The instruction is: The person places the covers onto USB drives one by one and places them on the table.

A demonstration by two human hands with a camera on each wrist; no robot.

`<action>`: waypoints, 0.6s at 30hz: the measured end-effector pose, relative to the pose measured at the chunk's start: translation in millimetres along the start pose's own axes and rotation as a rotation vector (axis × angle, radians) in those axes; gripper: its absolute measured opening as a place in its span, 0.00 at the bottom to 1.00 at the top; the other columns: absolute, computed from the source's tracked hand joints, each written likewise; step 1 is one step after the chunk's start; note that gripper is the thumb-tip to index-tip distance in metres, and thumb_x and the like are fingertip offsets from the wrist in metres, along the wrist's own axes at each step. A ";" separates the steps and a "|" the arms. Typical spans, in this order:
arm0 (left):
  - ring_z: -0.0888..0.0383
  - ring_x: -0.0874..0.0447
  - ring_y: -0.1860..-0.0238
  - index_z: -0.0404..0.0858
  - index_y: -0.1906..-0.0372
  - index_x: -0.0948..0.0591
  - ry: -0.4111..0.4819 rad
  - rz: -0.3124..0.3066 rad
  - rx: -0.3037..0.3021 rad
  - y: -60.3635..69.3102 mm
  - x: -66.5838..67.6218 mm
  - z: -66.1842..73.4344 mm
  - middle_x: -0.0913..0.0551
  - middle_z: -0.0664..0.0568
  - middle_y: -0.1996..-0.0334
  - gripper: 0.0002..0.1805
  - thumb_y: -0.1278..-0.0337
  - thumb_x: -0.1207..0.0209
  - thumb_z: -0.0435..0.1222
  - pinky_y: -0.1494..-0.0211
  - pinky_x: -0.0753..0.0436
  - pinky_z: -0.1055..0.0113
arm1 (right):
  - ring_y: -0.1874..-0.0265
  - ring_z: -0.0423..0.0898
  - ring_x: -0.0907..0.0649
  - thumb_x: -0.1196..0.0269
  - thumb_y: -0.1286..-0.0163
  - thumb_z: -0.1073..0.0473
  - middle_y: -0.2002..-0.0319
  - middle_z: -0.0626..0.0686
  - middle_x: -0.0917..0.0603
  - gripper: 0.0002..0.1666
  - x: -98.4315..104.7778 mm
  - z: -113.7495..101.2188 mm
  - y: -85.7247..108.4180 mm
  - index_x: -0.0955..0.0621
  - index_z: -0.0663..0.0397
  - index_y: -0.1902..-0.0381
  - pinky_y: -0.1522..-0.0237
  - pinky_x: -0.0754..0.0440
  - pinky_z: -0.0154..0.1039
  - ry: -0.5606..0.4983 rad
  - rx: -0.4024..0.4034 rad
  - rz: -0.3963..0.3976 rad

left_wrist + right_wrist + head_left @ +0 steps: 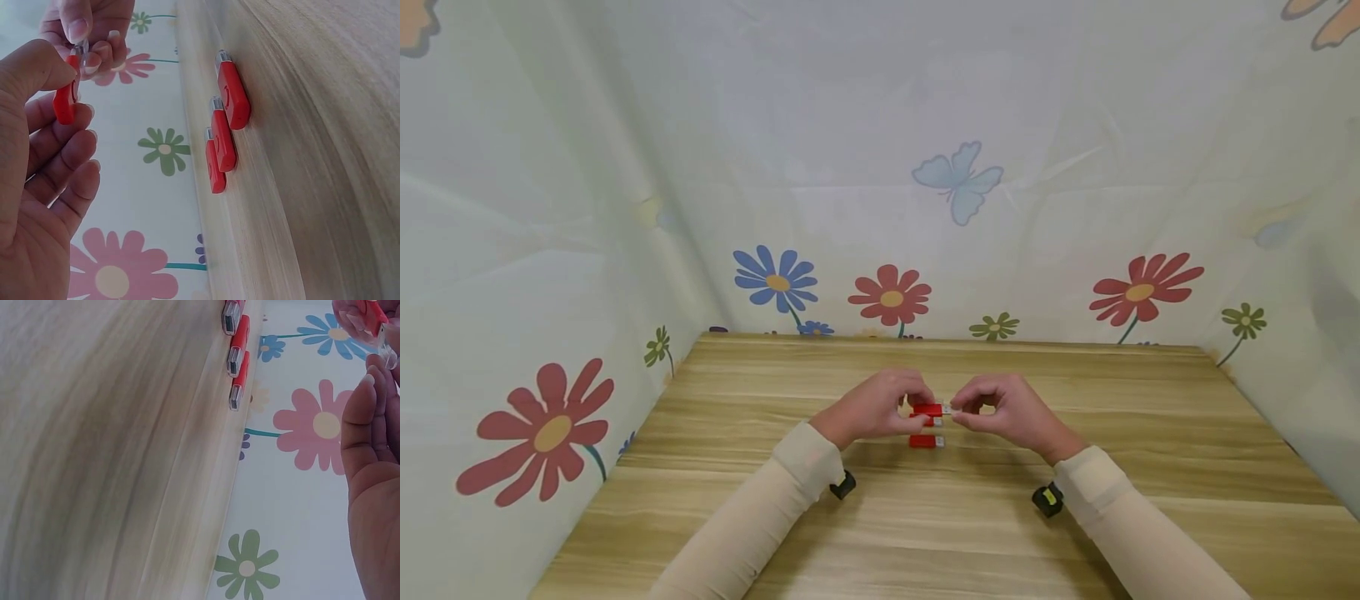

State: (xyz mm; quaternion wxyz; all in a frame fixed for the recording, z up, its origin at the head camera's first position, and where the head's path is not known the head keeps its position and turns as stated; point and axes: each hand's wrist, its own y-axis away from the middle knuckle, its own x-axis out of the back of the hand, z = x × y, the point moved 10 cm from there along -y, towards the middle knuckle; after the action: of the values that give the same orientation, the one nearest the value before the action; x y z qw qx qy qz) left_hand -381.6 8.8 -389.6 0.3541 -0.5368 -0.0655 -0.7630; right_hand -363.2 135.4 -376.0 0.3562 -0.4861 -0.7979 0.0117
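My left hand pinches a red USB stick between thumb and fingers, above the table. At its metal end, my right hand pinches a small clear plastic cap; whether the cap is on or just off the plug cannot be told. Below the hands, three more red USB sticks lie side by side on the wood: a near one, a middle one and a far one. Clear caps cover their metal ends. In the head view, the left hand and the held stick partly hide them.
The wood-grain table is bordered by a pale curtain printed with flowers and butterflies. A dark wrist-worn device sits by the left cuff, another dark device by the right cuff.
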 end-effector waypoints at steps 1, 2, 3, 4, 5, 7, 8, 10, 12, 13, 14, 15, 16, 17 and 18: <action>0.65 0.21 0.59 0.45 0.55 0.12 -0.003 0.000 0.000 0.3 0.0 -0.2 0.15 0.60 0.60 0.09 0.40 0.32 0.40 0.47 0.14 0.64 | 0.68 0.40 0.16 0.27 0.37 0.67 0.63 0.57 0.10 0.08 -0.2 0.0 0.0 0.12 0.63 0.60 0.63 0.15 0.31 -0.001 0.000 0.000; 0.65 0.21 0.59 0.45 0.55 0.12 -0.007 0.001 0.001 0.5 0.0 -0.7 0.15 0.60 0.60 0.09 0.40 0.32 0.40 0.47 0.14 0.64 | 0.68 0.40 0.16 0.27 0.37 0.67 0.63 0.57 0.10 0.08 -0.4 -0.1 0.0 0.12 0.63 0.60 0.63 0.15 0.31 -0.001 0.000 0.001; 0.65 0.21 0.59 0.46 0.55 0.12 -0.011 0.001 0.002 0.6 -0.2 -0.9 0.15 0.60 0.60 0.10 0.40 0.32 0.40 0.47 0.14 0.64 | 0.68 0.40 0.16 0.27 0.37 0.67 0.63 0.57 0.10 0.08 -0.5 -0.4 0.0 0.12 0.63 0.60 0.63 0.15 0.31 -0.002 0.002 0.002; 0.65 0.21 0.59 0.46 0.55 0.12 -0.014 0.001 0.001 0.5 -0.3 -1.1 0.15 0.61 0.60 0.10 0.40 0.32 0.40 0.47 0.14 0.65 | 0.68 0.40 0.16 0.27 0.37 0.67 0.63 0.58 0.10 0.08 -0.4 -0.6 0.1 0.12 0.64 0.60 0.63 0.15 0.31 -0.004 0.004 0.004; 0.65 0.21 0.59 0.46 0.55 0.12 -0.015 0.000 -0.001 0.3 -0.3 -1.2 0.15 0.61 0.60 0.10 0.40 0.32 0.41 0.47 0.15 0.65 | 0.68 0.40 0.16 0.27 0.37 0.67 0.63 0.58 0.10 0.08 -0.3 -0.7 0.1 0.12 0.64 0.59 0.63 0.15 0.31 -0.005 0.007 0.005; 0.65 0.21 0.59 0.46 0.55 0.12 -0.021 0.001 -0.005 0.2 -0.2 -0.8 0.15 0.61 0.60 0.10 0.40 0.33 0.41 0.47 0.15 0.66 | 0.67 0.40 0.16 0.27 0.37 0.67 0.63 0.59 0.10 0.09 -0.3 -1.0 0.1 0.12 0.64 0.59 0.63 0.15 0.31 -0.006 0.011 0.007; 0.65 0.21 0.59 0.46 0.55 0.12 -0.024 0.002 -0.009 0.1 0.1 -0.3 0.15 0.61 0.60 0.09 0.40 0.33 0.41 0.48 0.15 0.66 | 0.67 0.40 0.16 0.27 0.38 0.68 0.63 0.58 0.10 0.09 -0.4 -1.1 0.1 0.12 0.64 0.60 0.63 0.15 0.31 -0.005 0.013 0.008; 0.65 0.21 0.60 0.46 0.55 0.12 -0.024 0.004 -0.015 0.1 0.9 1.0 0.15 0.61 0.61 0.09 0.40 0.33 0.41 0.48 0.15 0.66 | 0.67 0.40 0.15 0.27 0.38 0.67 0.63 0.58 0.10 0.08 -0.5 -1.0 0.0 0.12 0.63 0.60 0.63 0.15 0.31 -0.003 0.014 0.007; 0.65 0.21 0.59 0.46 0.55 0.12 -0.025 0.003 -0.020 0.0 1.4 2.1 0.15 0.60 0.60 0.09 0.40 0.33 0.40 0.48 0.15 0.66 | 0.67 0.40 0.15 0.27 0.38 0.67 0.63 0.56 0.10 0.08 -0.8 -0.8 -0.2 0.12 0.62 0.60 0.63 0.15 0.31 0.000 0.011 0.006; 0.65 0.21 0.59 0.46 0.55 0.12 -0.024 0.003 -0.023 0.0 1.6 2.9 0.15 0.60 0.60 0.09 0.40 0.33 0.40 0.48 0.15 0.66 | 0.67 0.40 0.15 0.27 0.38 0.67 0.63 0.56 0.10 0.08 -0.9 -0.7 -0.2 0.12 0.61 0.60 0.63 0.15 0.31 0.001 0.008 0.006; 0.65 0.21 0.60 0.45 0.55 0.12 -0.025 0.002 -0.026 -0.2 1.8 3.4 0.15 0.60 0.60 0.09 0.40 0.33 0.40 0.48 0.15 0.66 | 0.67 0.40 0.15 0.27 0.38 0.67 0.64 0.55 0.10 0.08 -1.1 -0.5 -0.3 0.12 0.61 0.60 0.63 0.15 0.31 0.000 0.004 0.005; 0.65 0.21 0.60 0.45 0.55 0.12 -0.023 0.000 -0.028 -0.3 1.9 4.0 0.15 0.60 0.60 0.09 0.40 0.33 0.40 0.48 0.15 0.67 | 0.67 0.40 0.15 0.27 0.38 0.67 0.64 0.55 0.10 0.08 -1.1 -0.6 -0.4 0.12 0.61 0.60 0.63 0.15 0.31 -0.002 0.002 0.005; 0.65 0.21 0.60 0.45 0.55 0.12 -0.022 -0.002 -0.029 -0.5 2.0 4.4 0.15 0.60 0.60 0.09 0.39 0.32 0.40 0.48 0.15 0.68 | 0.68 0.40 0.15 0.27 0.38 0.67 0.64 0.55 0.10 0.08 -1.2 -0.6 -0.4 0.12 0.61 0.61 0.63 0.15 0.31 -0.004 -0.002 0.005; 0.65 0.21 0.60 0.45 0.55 0.12 -0.024 -0.005 -0.031 -0.7 1.9 4.8 0.15 0.60 0.60 0.09 0.39 0.32 0.40 0.49 0.15 0.69 | 0.68 0.40 0.15 0.26 0.38 0.67 0.64 0.55 0.10 0.08 -1.3 -0.9 -0.5 0.12 0.62 0.61 0.63 0.15 0.31 -0.005 -0.003 0.004; 0.65 0.21 0.60 0.45 0.55 0.12 -0.024 -0.006 -0.034 -0.8 2.1 5.6 0.15 0.60 0.61 0.09 0.39 0.32 0.40 0.49 0.15 0.69 | 0.67 0.40 0.15 0.26 0.39 0.67 0.64 0.56 0.10 0.08 -1.5 -1.1 -0.6 0.12 0.62 0.61 0.63 0.15 0.31 -0.007 -0.004 0.004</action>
State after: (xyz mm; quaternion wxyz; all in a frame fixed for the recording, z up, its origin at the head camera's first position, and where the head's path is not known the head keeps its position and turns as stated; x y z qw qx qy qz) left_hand -378.2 11.1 -385.2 0.3417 -0.5517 -0.0585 -0.7586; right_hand -362.6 133.6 -375.8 0.3525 -0.4883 -0.7982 0.0125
